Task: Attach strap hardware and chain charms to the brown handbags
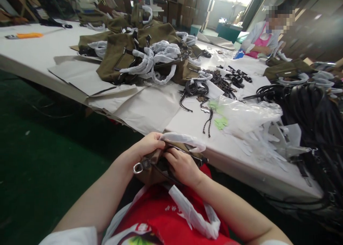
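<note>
An olive-brown handbag (150, 175) rests against my red apron (152, 216), its zipped mouth facing up. My left hand (151, 144) pinches the bag's rim beside one handle (184, 138), which is wrapped in white plastic. The fingers of my right hand (184, 166) reach into the opening, so their tips are hidden and I cannot make out what they hold. A silver ring (138, 168) sticks out at the bag's left end. The other wrapped handle (195, 213) hangs down over the apron.
Several olive bags (139, 52) lie piled on the white table (179, 127). Coiled black straps (195, 89), tasselled tags (206, 111) and clear plastic (249, 111) lie nearer. Many black straps (311, 109) hang at the right edge. A person in a pink apron (261, 43) works across the table.
</note>
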Tool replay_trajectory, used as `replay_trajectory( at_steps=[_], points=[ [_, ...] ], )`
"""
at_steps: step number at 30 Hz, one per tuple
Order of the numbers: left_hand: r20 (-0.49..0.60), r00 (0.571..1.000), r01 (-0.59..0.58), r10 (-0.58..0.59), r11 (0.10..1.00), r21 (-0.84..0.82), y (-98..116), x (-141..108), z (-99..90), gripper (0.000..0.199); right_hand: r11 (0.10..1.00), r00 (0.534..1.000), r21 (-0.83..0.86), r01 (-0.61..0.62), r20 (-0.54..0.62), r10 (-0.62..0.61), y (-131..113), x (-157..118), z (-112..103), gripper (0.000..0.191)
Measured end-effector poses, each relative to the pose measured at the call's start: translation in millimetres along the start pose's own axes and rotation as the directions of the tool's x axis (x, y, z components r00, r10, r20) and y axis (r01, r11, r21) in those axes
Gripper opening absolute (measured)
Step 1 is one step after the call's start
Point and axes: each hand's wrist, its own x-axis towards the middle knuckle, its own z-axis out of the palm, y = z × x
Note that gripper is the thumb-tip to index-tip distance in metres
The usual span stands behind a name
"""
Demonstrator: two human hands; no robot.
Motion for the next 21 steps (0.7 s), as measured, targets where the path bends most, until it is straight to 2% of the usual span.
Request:
replay_trajectory(
  at_steps=[6, 11, 16, 21],
  points=[
    [-0.055, 0.998, -0.015, 0.015, 1.000, 0.011, -7.2, 7.8, -2.0, 0.016, 0.996, 0.997, -0.061, 0.066, 0.044, -0.063, 3.0, 14.0, -0.7, 0.016],
    [-0.050, 0.990, -0.121, 0.129, 0.984, 0.134, -0.9, 7.5, -6.3, 0.012, 0.984, 0.993, -0.135, 0.120, -0.001, -0.122, -0.9, 17.3, 6.2, 0.014],
    [-0.086, 0.986, -0.126, 0.140, 0.980, 0.154, -21.0, 30.5, -32.1, 0.015, 0.953, 0.975, -0.257, 0.160, -0.108, -0.193, 8.4, 26.3, 24.1, 0.014],
    [-0.074, 0.995, -0.058, 0.062, 0.996, 0.062, -42.0, 52.9, -54.2, 0.024, 0.919, 0.961, -0.347, 0.186, -0.129, -0.243, 12.6, 37.1, 18.9, 0.021]
  ],
)
